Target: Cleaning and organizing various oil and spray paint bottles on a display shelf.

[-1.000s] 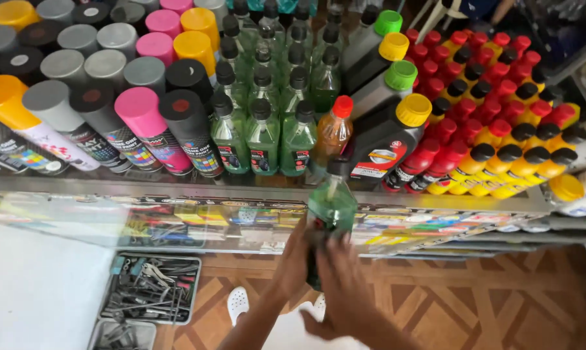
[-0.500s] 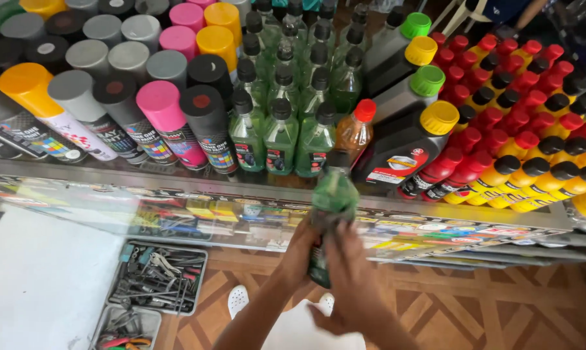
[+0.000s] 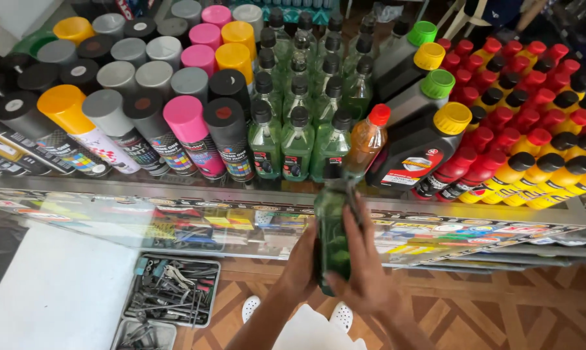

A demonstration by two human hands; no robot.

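A green bottle with a black cap (image 3: pixel 332 220) is held upright in front of a glass shelf edge. My left hand (image 3: pixel 301 260) wraps its left side and my right hand (image 3: pixel 364 262) covers its right side and front, fingers spread up along it. The cap reaches the row of matching green bottles (image 3: pixel 297 139) standing on the shelf. An amber bottle with a red cap (image 3: pixel 365 139) stands just behind and right of the cap.
Spray cans with coloured caps (image 3: pixel 150 97) fill the shelf's left. Black oil jugs (image 3: pixel 422 139) and rows of red and yellow bottles (image 3: pixel 520 110) fill the right. A tray of tools (image 3: pixel 170 288) and a white board (image 3: pixel 53 291) lie below left on a wooden floor.
The view has shifted slightly. My right hand's fingers have slid higher up the green bottle. Both hands still hold it at the shelf's front.
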